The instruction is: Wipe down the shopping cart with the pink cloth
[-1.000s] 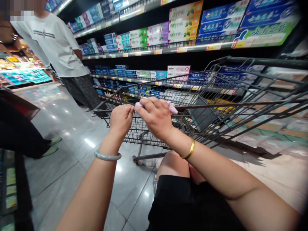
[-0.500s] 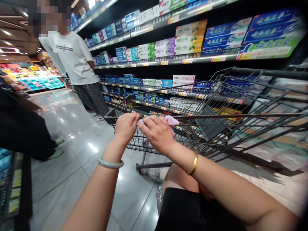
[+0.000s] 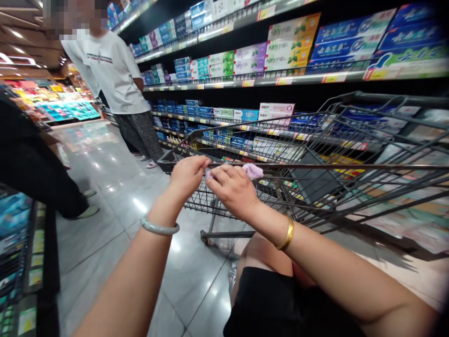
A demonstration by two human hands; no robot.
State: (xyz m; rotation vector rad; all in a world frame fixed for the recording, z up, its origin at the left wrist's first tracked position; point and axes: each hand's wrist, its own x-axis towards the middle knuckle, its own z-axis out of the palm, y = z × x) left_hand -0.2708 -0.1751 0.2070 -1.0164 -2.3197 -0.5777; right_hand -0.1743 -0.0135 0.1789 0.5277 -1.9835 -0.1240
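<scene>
A grey wire shopping cart stands in front of me in a shop aisle. My left hand is closed on the cart's near rim, its fingers curled round the bar. Right beside it, my right hand presses a small pink cloth onto the same rim; the cloth sticks out beyond the fingers. A pale bangle sits on my left wrist and a gold one on my right. The two hands nearly touch.
Shelves of boxed toothpaste run along the right side. A person in a white T-shirt stands further up the aisle. Another person in dark clothes is at the left. A low shelf borders the tiled floor.
The view has drifted, so the cart and hands sit a little further right. My right hand has slid slightly along the rim with the pink cloth; my left hand keeps its hold.
</scene>
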